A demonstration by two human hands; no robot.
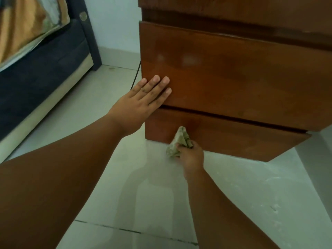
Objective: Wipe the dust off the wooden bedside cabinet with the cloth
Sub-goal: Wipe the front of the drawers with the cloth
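Wooden cabinet (233, 78), pale floor (269, 194) (dusty), cloth (178, 142)

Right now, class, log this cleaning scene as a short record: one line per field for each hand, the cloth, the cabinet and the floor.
left hand: flat, fingers spread, on the upper drawer front
right hand: gripping the cloth
cloth: crumpled, pale green, against the lower drawer front
cabinet: brown wood
floor: pale tiles

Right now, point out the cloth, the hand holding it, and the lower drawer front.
cloth (180, 141): head view, on its bunched middle.
right hand (191, 155): head view, on the back of the hand.
lower drawer front (233, 137): head view, on its bare wooden face.
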